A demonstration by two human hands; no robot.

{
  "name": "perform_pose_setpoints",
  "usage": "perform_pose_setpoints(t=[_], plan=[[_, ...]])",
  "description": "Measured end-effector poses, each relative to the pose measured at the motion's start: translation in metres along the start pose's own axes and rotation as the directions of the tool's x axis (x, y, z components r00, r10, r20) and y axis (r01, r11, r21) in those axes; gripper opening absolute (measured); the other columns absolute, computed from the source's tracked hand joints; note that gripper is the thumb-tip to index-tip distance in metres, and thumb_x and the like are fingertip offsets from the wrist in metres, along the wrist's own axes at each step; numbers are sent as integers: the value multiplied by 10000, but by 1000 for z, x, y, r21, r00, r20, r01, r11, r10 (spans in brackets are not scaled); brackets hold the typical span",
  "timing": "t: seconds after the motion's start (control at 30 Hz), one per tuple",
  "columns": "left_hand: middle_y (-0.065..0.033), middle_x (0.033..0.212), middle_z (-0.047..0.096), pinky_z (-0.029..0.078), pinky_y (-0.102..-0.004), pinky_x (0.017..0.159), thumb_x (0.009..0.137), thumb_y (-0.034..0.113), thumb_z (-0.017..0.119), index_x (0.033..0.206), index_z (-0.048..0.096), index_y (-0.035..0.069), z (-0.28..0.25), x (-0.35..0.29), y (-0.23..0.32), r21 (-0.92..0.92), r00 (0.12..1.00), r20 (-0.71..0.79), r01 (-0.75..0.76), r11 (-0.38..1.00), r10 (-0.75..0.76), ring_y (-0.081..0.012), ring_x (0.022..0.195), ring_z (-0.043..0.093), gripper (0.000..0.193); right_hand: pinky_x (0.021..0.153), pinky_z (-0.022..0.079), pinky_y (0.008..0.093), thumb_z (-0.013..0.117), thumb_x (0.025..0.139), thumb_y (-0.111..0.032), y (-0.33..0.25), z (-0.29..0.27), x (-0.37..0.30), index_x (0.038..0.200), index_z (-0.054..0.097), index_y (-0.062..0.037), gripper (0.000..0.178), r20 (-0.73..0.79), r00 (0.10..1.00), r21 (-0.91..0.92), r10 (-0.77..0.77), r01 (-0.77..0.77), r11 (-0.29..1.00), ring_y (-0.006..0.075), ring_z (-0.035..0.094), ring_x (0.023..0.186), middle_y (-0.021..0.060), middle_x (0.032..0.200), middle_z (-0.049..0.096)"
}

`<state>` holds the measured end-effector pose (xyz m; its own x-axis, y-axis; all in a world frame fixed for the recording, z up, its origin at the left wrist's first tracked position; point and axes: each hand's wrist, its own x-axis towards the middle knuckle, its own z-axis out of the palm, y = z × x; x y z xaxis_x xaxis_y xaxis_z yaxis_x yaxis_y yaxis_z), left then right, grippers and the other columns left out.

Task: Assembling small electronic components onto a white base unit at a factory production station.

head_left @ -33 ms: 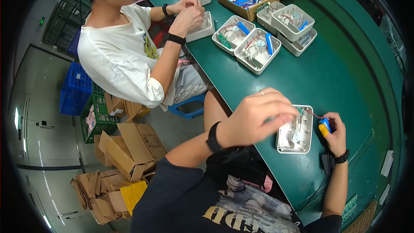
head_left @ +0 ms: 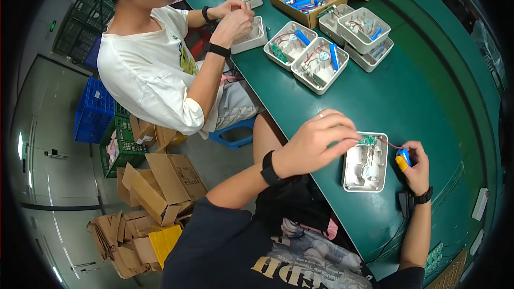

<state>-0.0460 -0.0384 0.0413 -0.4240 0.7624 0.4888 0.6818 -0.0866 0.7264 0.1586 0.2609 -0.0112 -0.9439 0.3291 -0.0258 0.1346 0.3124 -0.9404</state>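
Currently, white case (head_left: 351, 173) lies between left hand (head_left: 316, 145), grip unclear, and right hand (head_left: 418, 169), gripping battery (head_left: 404, 155)

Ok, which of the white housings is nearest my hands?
The white housing lying alone between your left hand and right hand, its red wire running toward the blue cylinder your right hand holds; the other housings sit farther up the table.
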Motion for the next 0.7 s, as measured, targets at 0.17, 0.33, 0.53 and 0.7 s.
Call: perform_pose_setpoints(t=[0.17,0.33,0.53,0.7], plan=[[-139,1299,634,501,-468,1076,938,234,776,1175,743,84,30,-36,-51,294,996,87,-13,956,-13,-347,1305,564,283,753,480,265,796,948,-172,2,-1,0,1100,634,-22,268,-13,999,70,53,-52,996,93,580,847,10,983,645],[-146,1337,623,494,-477,1107,934,247,775,1269,704,76,38,-38,-51,374,997,68,6,928,-34,-356,1334,548,383,677,455,279,800,944,-209,-1,1,3,1023,649,-29,248,1,1000,-108,-23,23,994,111,565,759,15,883,640],[-153,1339,624,494,-480,1109,931,248,776,1257,707,62,36,-35,-46,381,995,38,74,921,-95,-370,1332,551,382,638,442,305,785,925,-171,-2,4,4,943,677,-28,180,-45,999,-202,-24,15,979,157,562,680,64,776,634],[-158,1350,622,502,-479,1100,919,256,786,1263,705,62,36,-33,-47,383,992,36,101,918,-124,-378,1338,551,402,630,452,320,782,897,-128,-7,8,7,914,686,-27,140,-19,999,-221,-27,22,975,191,591,669,86,770,654]])
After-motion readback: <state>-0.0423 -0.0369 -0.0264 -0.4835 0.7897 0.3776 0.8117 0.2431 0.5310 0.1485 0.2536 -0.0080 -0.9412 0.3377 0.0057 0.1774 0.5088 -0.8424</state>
